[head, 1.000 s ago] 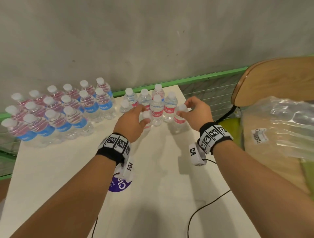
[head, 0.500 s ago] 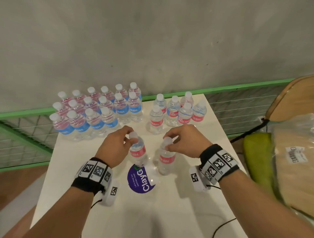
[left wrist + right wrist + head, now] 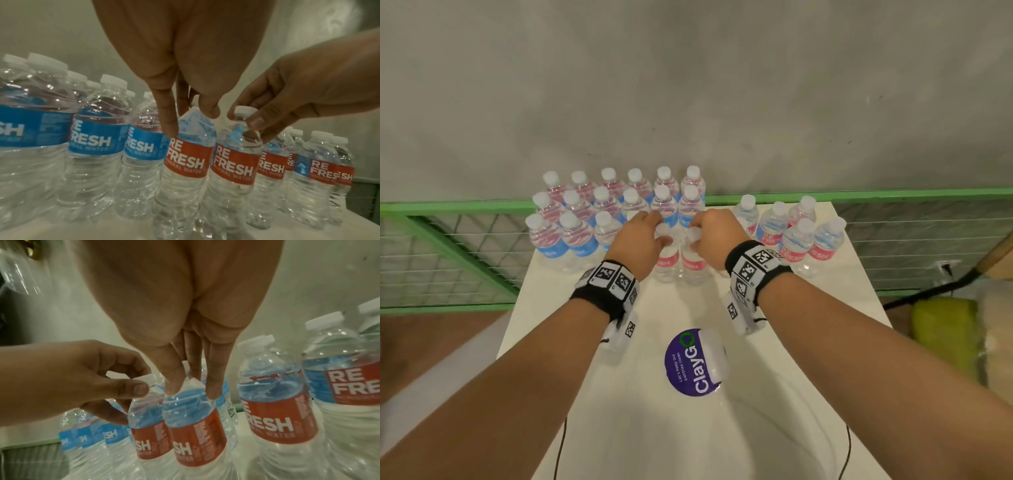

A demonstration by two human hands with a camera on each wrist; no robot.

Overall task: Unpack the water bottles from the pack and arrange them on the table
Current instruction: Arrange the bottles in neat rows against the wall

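Two red-label water bottles stand upright side by side at the far middle of the white table [image 3: 808, 325]. My left hand [image 3: 659, 236] pinches the cap and neck of the left bottle [image 3: 667, 262]; in the left wrist view the left hand [image 3: 191, 123] has its fingers down over that bottle [image 3: 186, 162]. My right hand [image 3: 693, 238] grips the neck of the right bottle [image 3: 694, 263]; the right wrist view shows the right hand [image 3: 193, 391] on this bottle [image 3: 195, 426]. Both bottle bases look level with the tabletop.
Several blue-label bottles [image 3: 613, 209] stand in rows at the back left and several red-label ones [image 3: 794, 236] at the back right. A purple sticker [image 3: 688, 363] lies mid-table. A green mesh rail [image 3: 448, 246] runs behind, with crumpled plastic wrap [image 3: 18, 277] off to the right.
Both hands have carried the two red-label bottles from beside the purple sticker toward the back of the table, into the gap between the blue-label and red-label groups.
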